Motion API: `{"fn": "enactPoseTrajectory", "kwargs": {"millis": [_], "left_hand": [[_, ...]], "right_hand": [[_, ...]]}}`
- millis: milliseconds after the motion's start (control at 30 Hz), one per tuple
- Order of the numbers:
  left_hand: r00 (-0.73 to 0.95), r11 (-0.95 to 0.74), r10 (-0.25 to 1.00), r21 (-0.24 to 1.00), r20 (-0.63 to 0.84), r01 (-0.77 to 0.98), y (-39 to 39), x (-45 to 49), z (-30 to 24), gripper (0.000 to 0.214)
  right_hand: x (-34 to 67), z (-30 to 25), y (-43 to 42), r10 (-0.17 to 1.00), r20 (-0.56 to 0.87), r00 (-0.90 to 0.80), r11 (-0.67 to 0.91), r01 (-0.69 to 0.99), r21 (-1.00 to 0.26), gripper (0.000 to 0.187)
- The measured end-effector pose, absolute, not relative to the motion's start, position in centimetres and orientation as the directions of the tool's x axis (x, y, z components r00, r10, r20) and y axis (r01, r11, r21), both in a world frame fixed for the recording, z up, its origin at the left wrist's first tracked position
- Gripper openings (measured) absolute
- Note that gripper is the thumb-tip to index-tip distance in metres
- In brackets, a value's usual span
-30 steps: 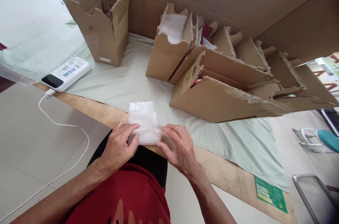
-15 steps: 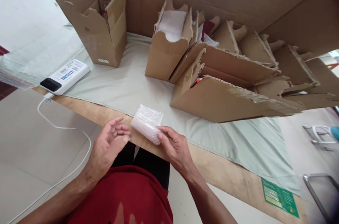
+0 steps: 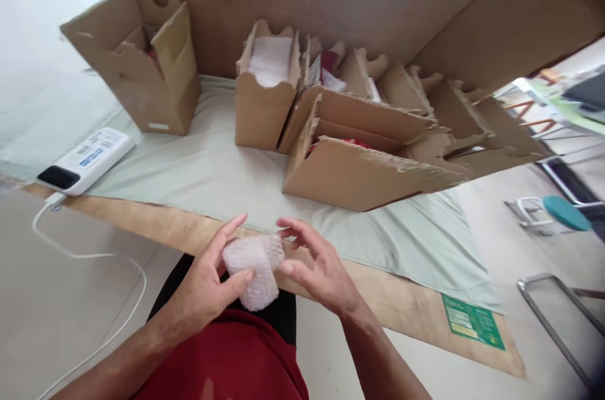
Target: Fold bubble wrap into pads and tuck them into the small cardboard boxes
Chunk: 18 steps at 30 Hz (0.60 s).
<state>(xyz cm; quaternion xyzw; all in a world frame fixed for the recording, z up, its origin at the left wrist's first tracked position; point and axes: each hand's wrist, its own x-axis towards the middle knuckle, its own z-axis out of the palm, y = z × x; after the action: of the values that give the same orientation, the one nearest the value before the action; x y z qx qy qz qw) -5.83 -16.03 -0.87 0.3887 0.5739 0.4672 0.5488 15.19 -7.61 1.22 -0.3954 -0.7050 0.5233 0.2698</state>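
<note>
A small, whitish, rounded bundle of translucent bubble wrap (image 3: pixel 253 271) sits between two bare hands, over the near edge of the bench (image 3: pixel 401 299); whether it also touches that edge I cannot tell. The left hand (image 3: pixel 210 283), toward nine o'clock, has its grip on the bundle, thumb across the top and fingers along the far-left side. The right hand (image 3: pixel 321 271), at three o'clock, has a wide grip, thumb and fingers parted beside the bundle; whether the thumb touches it is unclear.

The step in hand looks like turning or folding the wrap. The next move seems to call for a steady left hold and right fingers brought lightly onto the loose-looking right side.

Farther out, a pale green cloth (image 3: pixel 198 167) covers much of the bench. A white rectangular device with a black end panel (image 3: pixel 89 160) lies at ten o'clock, a tall brown cardboard box (image 3: pixel 127 85) stands at eleven, and a narrower brown cardboard bin (image 3: pixel 259 113) stands at twelve.
</note>
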Motion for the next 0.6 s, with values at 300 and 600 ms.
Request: {"fn": "enactPoseTrajectory", "kwargs": {"millis": [300,600], "left_hand": [[-0.232,0.021,0.972,0.959,0.047,0.282,-14.0,-1.7,-1.8,0.062],[-0.222,-0.225,0.943,0.967,0.247,0.122,-11.7,1.0,1.8,0.073]], "right_hand": [[16.5,1.9,-9.7,0.859,-0.07,-0.506,0.18,0.428,-0.886,0.038],[20.6,2.6,-8.3,0.971,0.066,-0.232,0.071,0.013,-0.997,0.03]]}}
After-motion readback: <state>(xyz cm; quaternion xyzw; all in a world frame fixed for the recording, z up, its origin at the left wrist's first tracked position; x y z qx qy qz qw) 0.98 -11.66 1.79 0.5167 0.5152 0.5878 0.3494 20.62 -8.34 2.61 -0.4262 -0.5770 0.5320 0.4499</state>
